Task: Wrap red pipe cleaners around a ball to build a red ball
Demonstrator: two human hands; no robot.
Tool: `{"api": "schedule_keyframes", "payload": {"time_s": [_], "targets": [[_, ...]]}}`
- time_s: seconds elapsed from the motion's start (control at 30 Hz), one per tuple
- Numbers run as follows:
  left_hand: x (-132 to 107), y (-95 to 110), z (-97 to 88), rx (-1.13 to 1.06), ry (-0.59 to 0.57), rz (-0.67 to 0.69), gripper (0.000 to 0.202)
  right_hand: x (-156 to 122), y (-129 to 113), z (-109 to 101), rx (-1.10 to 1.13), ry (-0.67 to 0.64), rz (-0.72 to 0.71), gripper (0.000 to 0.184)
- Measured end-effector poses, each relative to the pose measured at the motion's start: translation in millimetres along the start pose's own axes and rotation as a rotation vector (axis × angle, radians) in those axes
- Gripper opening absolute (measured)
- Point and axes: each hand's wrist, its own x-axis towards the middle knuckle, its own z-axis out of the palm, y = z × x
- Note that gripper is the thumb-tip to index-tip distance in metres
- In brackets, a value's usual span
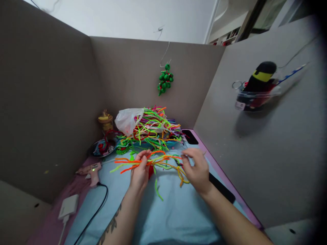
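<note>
My left hand [140, 169] is closed around a small bundle of orange and yellow-green pipe cleaners [127, 161]. Their straight ends stick out to the left, while bent strands spread to the right. My right hand [197, 167] has its thumb and fingers pinched at the right end of the bundle, by an orange tip; exactly what sits between the fingertips is hard to make out. Curled yellow-orange strands [182, 177] hang just left of it. One green strand [157, 191] droops toward the cloth. Something red [151, 172] shows partly behind my left hand.
A big heap of colourful pipe cleaners [155, 127] spills from a white plastic bag [127, 120] at the back. Left are a bowl [103, 149], a pink glue gun [93, 173] with cord and a white adapter [68, 206]. A black phone [190, 136] lies back right. Grey panels enclose the table.
</note>
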Motion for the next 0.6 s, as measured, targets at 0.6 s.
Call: {"api": "schedule_keyframes", "payload": {"time_s": [0.6], "targets": [[-9, -26, -16.4, 0.078, -0.076, -0.214, 0.030, -2, 16, 59, 0.252, -0.672, 0.467, 0.016]]}}
